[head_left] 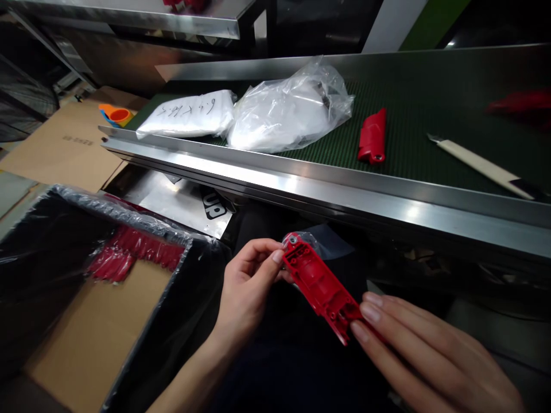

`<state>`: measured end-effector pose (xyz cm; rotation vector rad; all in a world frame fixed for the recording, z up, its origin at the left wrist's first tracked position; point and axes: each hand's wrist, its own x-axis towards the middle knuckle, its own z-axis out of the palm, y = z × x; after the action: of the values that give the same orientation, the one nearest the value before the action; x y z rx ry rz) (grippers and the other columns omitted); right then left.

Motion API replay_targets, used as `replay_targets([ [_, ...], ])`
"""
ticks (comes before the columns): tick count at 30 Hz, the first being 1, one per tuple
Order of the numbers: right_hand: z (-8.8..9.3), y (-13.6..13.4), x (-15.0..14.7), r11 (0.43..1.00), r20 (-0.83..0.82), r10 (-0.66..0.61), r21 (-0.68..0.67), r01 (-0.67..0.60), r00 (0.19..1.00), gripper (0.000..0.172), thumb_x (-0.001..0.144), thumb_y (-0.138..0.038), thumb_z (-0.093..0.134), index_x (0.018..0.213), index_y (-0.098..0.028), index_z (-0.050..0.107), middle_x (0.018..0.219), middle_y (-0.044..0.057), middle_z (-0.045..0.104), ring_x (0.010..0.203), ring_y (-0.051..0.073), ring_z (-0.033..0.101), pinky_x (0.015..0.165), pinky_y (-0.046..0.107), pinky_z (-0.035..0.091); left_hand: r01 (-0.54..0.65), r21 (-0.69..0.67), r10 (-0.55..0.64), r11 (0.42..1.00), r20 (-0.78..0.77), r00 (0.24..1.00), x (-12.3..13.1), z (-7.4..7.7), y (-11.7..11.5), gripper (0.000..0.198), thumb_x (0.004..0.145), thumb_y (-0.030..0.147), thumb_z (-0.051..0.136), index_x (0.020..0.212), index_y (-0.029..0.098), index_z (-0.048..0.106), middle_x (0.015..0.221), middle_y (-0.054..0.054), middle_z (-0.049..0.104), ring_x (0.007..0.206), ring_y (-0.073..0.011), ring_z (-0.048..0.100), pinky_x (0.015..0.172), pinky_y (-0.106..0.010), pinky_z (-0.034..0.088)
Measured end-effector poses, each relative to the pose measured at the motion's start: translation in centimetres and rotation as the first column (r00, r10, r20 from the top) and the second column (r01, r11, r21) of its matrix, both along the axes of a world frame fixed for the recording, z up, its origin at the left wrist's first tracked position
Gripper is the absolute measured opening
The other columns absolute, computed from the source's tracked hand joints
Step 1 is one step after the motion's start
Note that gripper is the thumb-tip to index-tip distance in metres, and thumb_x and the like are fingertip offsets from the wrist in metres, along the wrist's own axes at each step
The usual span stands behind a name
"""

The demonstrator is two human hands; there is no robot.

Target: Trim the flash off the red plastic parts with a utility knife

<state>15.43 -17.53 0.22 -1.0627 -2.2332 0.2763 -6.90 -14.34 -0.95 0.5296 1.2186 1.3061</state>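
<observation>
A red plastic housing half (316, 278) is held between both hands over my lap, its hollow ribbed inside turned up. My left hand (252, 281) pinches its upper end between thumb and fingers. My right hand (430, 344) grips the lower end with its fingertips. Behind the upper end shows a bit of clear plastic film (322, 238). Another red plastic piece (372, 136) lies on the green conveyor belt (404, 149) ahead of me.
White wrapped packs (189, 113), a clear plastic bag (293, 109) and a craft knife (482, 165) lie on the belt. Its metal rail (301, 178) runs across in front. At left, a lined box (120, 310) holds several red bagged parts (138, 249).
</observation>
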Motion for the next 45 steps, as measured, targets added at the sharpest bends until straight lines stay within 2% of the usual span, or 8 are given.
replay_targets([
  [5,-0.1,1.6,0.6,0.988,0.032,0.128,0.086,-0.131,0.991,0.032,0.089,-0.012,0.059,0.117,-0.026,0.068,0.109,0.004,0.072,0.103,0.02,0.07,0.092,0.03,0.06,0.014,0.026,-0.011,1.0,-0.112,0.994,-0.1,-0.1,0.0,0.005,0.085,0.023,0.071,0.086,0.018,0.069,0.07,0.001,0.069,0.064,-0.0094,0.063,0.063,-0.015,0.051],
  [12,-0.3,2.1,-2.0,0.983,-0.24,-0.14,-0.147,0.107,0.961,0.021,0.082,-0.013,0.07,0.1,-0.023,0.069,0.095,0.002,0.069,0.075,0.013,0.068,0.057,0.023,0.056,0.038,0.022,-0.031,0.999,-0.265,0.964,0.2,0.1,-0.1,0.005,0.084,0.024,0.071,0.085,0.019,0.069,0.069,0.002,0.065,0.063,-0.0095,0.058,0.062,-0.015,0.047],
  [18,-2.5,2.4,-3.1,0.87,-0.507,-0.44,-0.445,0.212,0.741,0.015,0.081,-0.015,0.073,0.094,-0.023,0.072,0.089,0.001,0.069,0.069,0.014,0.067,0.056,0.025,0.056,0.073,-0.025,-0.077,0.997,-0.36,0.93,0.1,-0.3,-0.1,0.009,0.084,0.028,0.071,0.084,0.019,0.069,0.071,0.001,0.064,0.064,-0.0113,0.057,0.057,-0.018,0.044],
  [25,-4.3,2.6,-3.7,0.801,-0.597,-0.541,-0.582,0.144,0.593,0.013,0.084,-0.017,0.071,0.097,-0.021,0.072,0.092,0.003,0.07,0.068,0.014,0.07,0.059,0.024,0.06,0.101,-0.003,-0.089,0.995,-0.5,0.861,0.1,-0.6,-0.7,0.008,0.088,0.028,0.068,0.086,0.021,0.068,0.073,0.002,0.064,0.066,-0.0111,0.057,0.06,-0.019,0.044],
  [31,-4.7,1.6,-4.2,0.901,-0.492,-0.389,-0.381,0.209,0.779,0.022,0.082,-0.009,0.071,0.1,-0.02,0.07,0.102,0.004,0.07,0.08,0.015,0.07,0.072,0.027,0.06,0.15,0.101,-0.063,0.984,-0.586,0.808,0.0,-1.2,-1.4,0.006,0.092,0.026,0.062,0.095,0.023,0.067,0.087,0.002,0.066,0.075,-0.012,0.06,0.068,-0.023,0.048],
  [35,-4.1,2.3,-3.2,0.995,-0.264,0.064,-0.059,-0.082,0.962,0.035,0.078,0.005,0.067,0.108,-0.012,0.068,0.103,0.009,0.068,0.096,0.019,0.066,0.079,0.029,0.058,0.153,0.152,-0.022,0.976,-0.635,0.772,-0.7,-1.4,-1.2,0.007,0.094,0.023,0.058,0.097,0.023,0.065,0.093,0.001,0.065,0.085,-0.0125,0.061,0.077,-0.024,0.047],
  [40,-3.0,4.0,-1.8,0.911,0.016,0.413,-0.014,-0.413,0.91,0.031,0.087,0.002,0.055,0.114,-0.007,0.066,0.11,0.014,0.068,0.111,0.024,0.061,0.085,0.035,0.055,0.156,0.12,-0.031,0.981,-0.688,0.725,-2.2,-2.6,-0.7,0.008,0.095,0.02,0.056,0.091,0.021,0.063,0.085,0.001,0.061,0.078,-0.0116,0.057,0.069,-0.024,0.044],
  [45,-2.6,4.4,-3.0,0.913,0.112,0.405,0.013,-0.408,0.908,0.033,0.087,0.002,0.051,0.116,-0.006,0.065,0.112,0.016,0.069,0.106,0.028,0.063,0.081,0.043,0.055,0.219,0.173,-0.031,0.96,-0.714,0.7,-2.9,-3.2,-1.4,0.01,0.095,0.015,0.053,0.09,0.019,0.061,0.087,0.0,0.058,0.079,-0.0119,0.056,0.072,-0.025,0.045],
])
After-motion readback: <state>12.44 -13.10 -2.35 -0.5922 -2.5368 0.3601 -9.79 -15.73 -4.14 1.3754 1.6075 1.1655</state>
